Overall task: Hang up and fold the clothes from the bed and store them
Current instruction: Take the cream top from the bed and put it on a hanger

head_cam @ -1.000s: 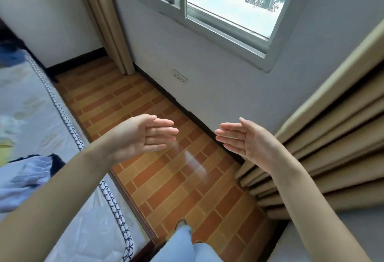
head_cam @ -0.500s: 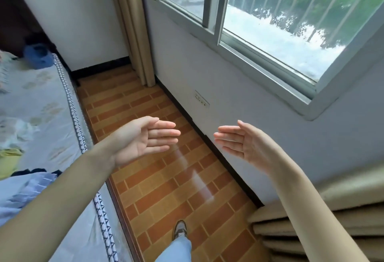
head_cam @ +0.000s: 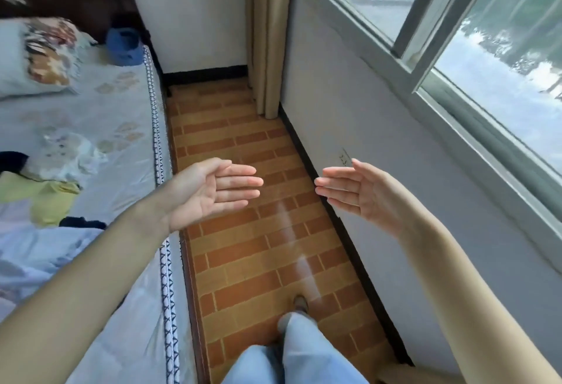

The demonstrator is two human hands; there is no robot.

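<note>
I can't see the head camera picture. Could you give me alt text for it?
A person's left hand and right hand are held out open and empty, palms facing each other, above a brick-patterned floor. On the left, a bed holds loose clothes and a floral pillow; a window runs along the right wall.

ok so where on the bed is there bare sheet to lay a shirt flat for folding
Bare sheet runs between the pillow and the yellow garment, bordered right by the bed's patterned edge. Crowded nearer you: the yellow garment, dark pieces and pale blue clothes pile together. Both hands, left and right, hold nothing.
</note>
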